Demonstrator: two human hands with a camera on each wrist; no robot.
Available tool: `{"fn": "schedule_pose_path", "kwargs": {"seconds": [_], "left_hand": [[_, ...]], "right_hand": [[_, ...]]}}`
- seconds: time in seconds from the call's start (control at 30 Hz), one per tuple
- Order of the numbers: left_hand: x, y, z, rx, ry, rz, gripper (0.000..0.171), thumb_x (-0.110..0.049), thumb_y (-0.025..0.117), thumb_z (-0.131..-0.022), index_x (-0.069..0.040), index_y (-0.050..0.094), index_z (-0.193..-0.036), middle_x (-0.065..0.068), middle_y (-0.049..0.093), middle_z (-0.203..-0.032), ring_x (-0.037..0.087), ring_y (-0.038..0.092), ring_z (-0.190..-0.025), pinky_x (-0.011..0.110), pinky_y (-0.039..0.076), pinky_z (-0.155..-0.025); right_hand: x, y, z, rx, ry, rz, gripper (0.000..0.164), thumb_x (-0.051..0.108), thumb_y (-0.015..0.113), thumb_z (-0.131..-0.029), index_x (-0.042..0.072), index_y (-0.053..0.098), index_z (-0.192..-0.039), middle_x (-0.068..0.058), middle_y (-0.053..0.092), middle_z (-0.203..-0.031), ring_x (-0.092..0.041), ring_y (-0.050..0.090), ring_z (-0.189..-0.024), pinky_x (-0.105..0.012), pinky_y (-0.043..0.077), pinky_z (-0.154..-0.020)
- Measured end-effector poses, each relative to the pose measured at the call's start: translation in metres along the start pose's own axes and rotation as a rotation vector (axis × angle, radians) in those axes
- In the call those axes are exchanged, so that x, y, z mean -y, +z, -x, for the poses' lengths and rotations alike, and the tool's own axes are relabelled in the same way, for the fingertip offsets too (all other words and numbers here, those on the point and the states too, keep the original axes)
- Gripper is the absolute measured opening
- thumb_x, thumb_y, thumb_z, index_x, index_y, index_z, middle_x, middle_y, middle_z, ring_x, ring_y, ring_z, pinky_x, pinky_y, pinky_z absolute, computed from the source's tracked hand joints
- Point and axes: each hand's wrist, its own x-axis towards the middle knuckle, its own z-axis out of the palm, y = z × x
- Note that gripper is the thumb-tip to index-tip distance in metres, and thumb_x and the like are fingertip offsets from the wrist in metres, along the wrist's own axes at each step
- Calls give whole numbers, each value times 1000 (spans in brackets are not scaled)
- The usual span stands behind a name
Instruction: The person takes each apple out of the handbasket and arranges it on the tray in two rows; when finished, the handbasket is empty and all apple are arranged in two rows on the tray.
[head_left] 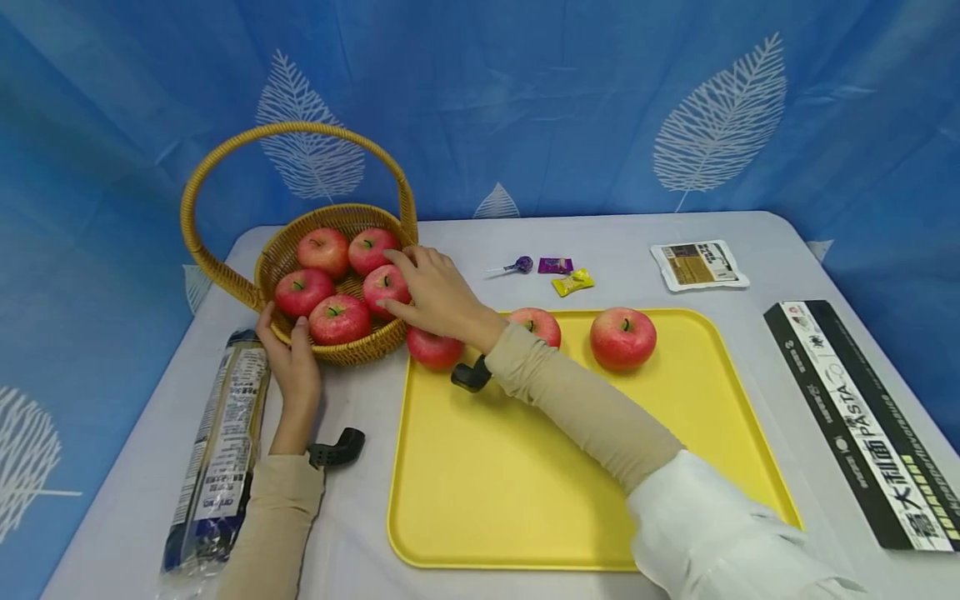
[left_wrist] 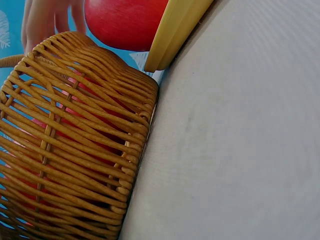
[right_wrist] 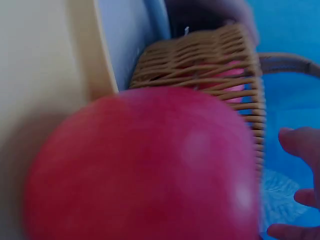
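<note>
A wicker basket (head_left: pixel 360 354) with a tall hoop handle stands at the back left and holds several red apples (head_left: pixel 339 320). My left hand (head_left: pixel 294 367) holds the basket at its near left rim, the thumb reaching over the edge; the left wrist view shows the woven side but not this hand. Over the basket's right rim, my right hand (head_left: pixel 438 296) has its fingers spread about an apple (head_left: pixel 385 287) inside. Its fingers (right_wrist: pixel 300 142) show apart at the right wrist view's edge. Below the right wrist, another apple (head_left: pixel 433 350) lies at the yellow tray's (head_left: pixel 510 492) corner.
Two more apples, one partly behind the sleeve (head_left: pixel 536 325) and one uncovered (head_left: pixel 622 339), sit along the tray's far edge. Behind are a lollipop (head_left: pixel 522 265) and two wrapped sweets (head_left: pixel 573 282). A white packet (head_left: pixel 699 265), a black pasta box (head_left: pixel 862 425) and a long noodle pack (head_left: pixel 225 450) lie around.
</note>
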Motion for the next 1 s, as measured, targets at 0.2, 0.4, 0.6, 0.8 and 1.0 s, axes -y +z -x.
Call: {"fn": "schedule_pose_path", "kwargs": {"seconds": [0.2,0.4,0.6,0.8,1.0], "left_hand": [[7,-1,-4,-10,-5,-10,49,-25,41,-92,-16,26,-138,1,23,-147,12,23,-135,29,19,-111],[7,-1,-4,-6,-6,-6,51,-24,41,-92,-16,25,-139,1,22,-148,13,23,-136,32,19,-111],[6,1,-5,-4,-13,-16,49,-26,41,-92,-17,26,-138,1,24,-146,12,24,-135,29,20,-111],[6,0,-7,-17,-18,-17,48,-25,41,-92,-18,27,-137,1,26,-145,11,25,-134,27,21,-110],[8,1,-7,-20,-24,0,49,-23,42,-91,-16,27,-138,2,27,-144,12,27,-133,28,22,-110]], "right_hand": [[6,17,-30,201,95,43,82,57,54,-81,15,22,-143,-12,41,-130,-24,46,-114,-40,39,-93],[8,21,-43,353,184,-11,91,55,61,-76,18,15,-145,-10,43,-130,-24,50,-113,-44,41,-91],[7,15,-35,252,188,-95,83,53,64,-74,24,26,-142,-7,46,-125,-23,49,-108,-43,40,-90],[10,-18,-14,94,124,-266,66,50,64,-76,30,42,-134,-5,44,-122,-19,44,-106,-34,41,-87],[-11,-61,34,-46,47,-384,55,41,67,-75,31,51,-127,-4,42,-127,-17,41,-114,-31,45,-87]]}}
